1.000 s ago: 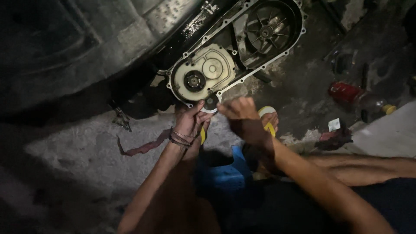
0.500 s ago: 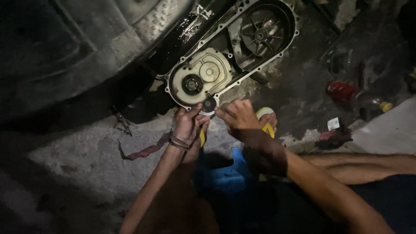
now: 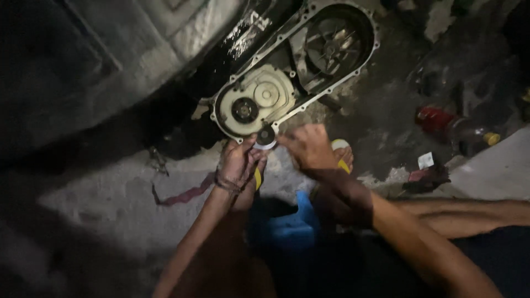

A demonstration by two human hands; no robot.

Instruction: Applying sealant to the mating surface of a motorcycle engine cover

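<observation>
An open scooter engine case lies on the ground, showing a pale clutch cover and a finned pulley. Just below the case's lower edge, my left hand holds a small round part, dark in the middle with a pale rim. My right hand reaches in from the right, its fingertips touching the same part. A bracelet sits on my left wrist. A yellow-handled thing shows under my left hand; what holds it is hidden.
A blue low stool stands between my legs. A red can and a dark bottle with a yellow cap lie at the right. A reddish rag lies on the grey concrete. My yellow sandal is behind the right hand.
Both hands stay together at the case's lower edge, with the round part between them; the right hand has shifted slightly left. The view has drifted a little.
</observation>
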